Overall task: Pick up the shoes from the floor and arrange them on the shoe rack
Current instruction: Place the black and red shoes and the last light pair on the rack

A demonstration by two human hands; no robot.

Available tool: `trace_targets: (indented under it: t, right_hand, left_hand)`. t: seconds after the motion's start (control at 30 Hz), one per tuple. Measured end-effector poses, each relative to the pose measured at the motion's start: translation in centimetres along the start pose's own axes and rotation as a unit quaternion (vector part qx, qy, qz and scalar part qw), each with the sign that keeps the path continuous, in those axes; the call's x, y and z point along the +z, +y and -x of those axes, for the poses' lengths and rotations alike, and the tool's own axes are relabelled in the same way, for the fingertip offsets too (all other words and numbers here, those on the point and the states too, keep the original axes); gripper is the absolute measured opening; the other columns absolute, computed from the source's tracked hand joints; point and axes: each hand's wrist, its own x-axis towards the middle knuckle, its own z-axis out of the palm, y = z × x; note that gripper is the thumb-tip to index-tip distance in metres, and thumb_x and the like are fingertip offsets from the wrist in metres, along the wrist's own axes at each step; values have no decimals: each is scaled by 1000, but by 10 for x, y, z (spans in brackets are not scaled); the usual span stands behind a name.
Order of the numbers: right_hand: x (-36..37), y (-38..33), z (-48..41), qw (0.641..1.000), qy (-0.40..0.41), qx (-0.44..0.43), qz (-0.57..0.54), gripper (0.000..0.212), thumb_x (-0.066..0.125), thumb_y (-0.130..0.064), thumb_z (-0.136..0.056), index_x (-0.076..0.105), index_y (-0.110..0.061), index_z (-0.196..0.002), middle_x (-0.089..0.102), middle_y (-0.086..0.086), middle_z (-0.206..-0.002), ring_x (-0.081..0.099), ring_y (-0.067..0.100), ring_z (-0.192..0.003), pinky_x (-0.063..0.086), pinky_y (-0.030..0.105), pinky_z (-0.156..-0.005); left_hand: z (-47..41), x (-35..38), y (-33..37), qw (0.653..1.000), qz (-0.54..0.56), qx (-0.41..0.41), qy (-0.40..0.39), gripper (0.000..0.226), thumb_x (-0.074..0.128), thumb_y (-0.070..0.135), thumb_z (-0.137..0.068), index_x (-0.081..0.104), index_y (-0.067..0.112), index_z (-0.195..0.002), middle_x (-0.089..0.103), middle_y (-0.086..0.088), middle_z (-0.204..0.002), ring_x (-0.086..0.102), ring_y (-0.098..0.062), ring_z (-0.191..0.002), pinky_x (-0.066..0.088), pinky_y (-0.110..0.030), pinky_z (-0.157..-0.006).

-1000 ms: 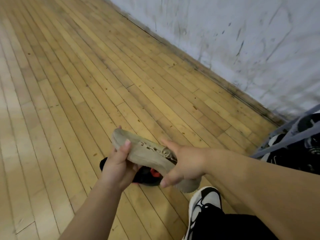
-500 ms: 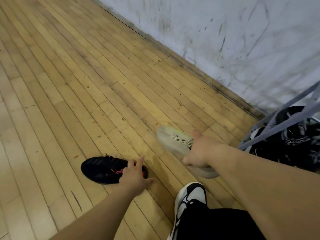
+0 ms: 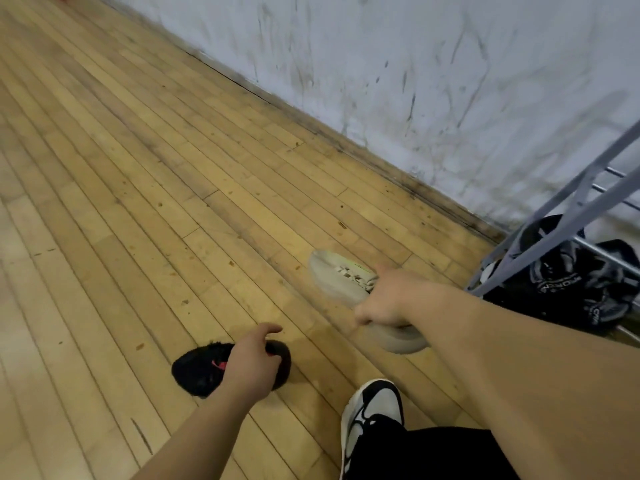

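Note:
My right hand (image 3: 391,297) grips a beige lace-up shoe (image 3: 341,277) around its middle and holds it above the wooden floor, toe pointing up and left. A black shoe with a red mark (image 3: 197,370) lies on the floor below. My left hand (image 3: 251,362) is over the black shoe's right half, fingers curled down onto it; whether it grips the shoe is unclear. The grey metal shoe rack (image 3: 568,216) stands at the right edge, with black shoes (image 3: 568,282) on its lower shelf.
A scuffed white wall (image 3: 415,81) runs diagonally along the far edge of the wooden floor (image 3: 138,168). My own foot in a black-and-white sneaker (image 3: 372,407) stands at the bottom, just right of the black shoe.
My left hand let go of the beige shoe and dropped onto the black shoe. My right hand carried the beige shoe rightwards, closer to the rack.

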Motion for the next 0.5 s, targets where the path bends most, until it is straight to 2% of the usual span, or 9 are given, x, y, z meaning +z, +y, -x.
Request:
trace_targets:
  t: [0.1, 0.17, 0.23, 0.3, 0.37, 0.5]
  right_hand:
    - [-28, 8, 23, 999, 6, -10, -48, 91, 79, -43, -70, 38, -18, -148, 60, 5, -110, 63, 25, -93, 58, 39, -85]
    - [-58, 17, 49, 996, 22, -24, -86, 87, 79, -43, -70, 41, -21, -145, 59, 5, -113, 65, 25, -94, 58, 40, -86]
    - [-86, 32, 80, 989, 51, -34, -134, 93, 79, -41, -73, 34, -29, -153, 53, 7, -122, 66, 25, -96, 58, 37, -81]
    - [-107, 60, 116, 980, 107, -43, -161, 101, 78, -39, -74, 25, -33, -160, 49, 8, -135, 61, 22, -99, 56, 37, -83]
    - [-120, 96, 156, 971, 175, -39, -157, 104, 79, -45, -70, 26, -38, -160, 45, 6, -150, 54, 22, -109, 52, 36, -83]
    - [-124, 180, 238, 941, 287, -5, -181, 96, 81, -47, -73, 33, -42, -156, 55, 1, -142, 59, 20, -105, 48, 31, -79]
  left_hand:
    - [19, -31, 43, 997, 32, 67, -1, 50, 70, 8, -93, 56, 37, -131, 59, 5, -95, 61, -10, -82, 47, -19, -61]
    - [36, -48, 77, 991, 33, 126, -10, 49, 71, 9, -92, 55, 42, -125, 60, 6, -102, 62, -11, -93, 51, -23, -73]
    - [54, -60, 109, 979, 2, 204, -16, 51, 71, 9, -92, 53, 47, -119, 57, 12, -117, 58, -11, -109, 48, -24, -87]
    - [77, -72, 146, 957, -36, 286, -19, 52, 69, 7, -92, 53, 48, -119, 54, 17, -122, 53, -7, -115, 43, -21, -92]
    - [104, -82, 183, 932, -73, 355, -22, 51, 67, 5, -94, 55, 44, -125, 52, 20, -124, 51, -3, -116, 41, -18, -95]
    - [165, -92, 251, 869, -122, 478, -28, 50, 65, 6, -96, 54, 43, -129, 51, 22, -127, 52, -3, -118, 46, -21, -98]
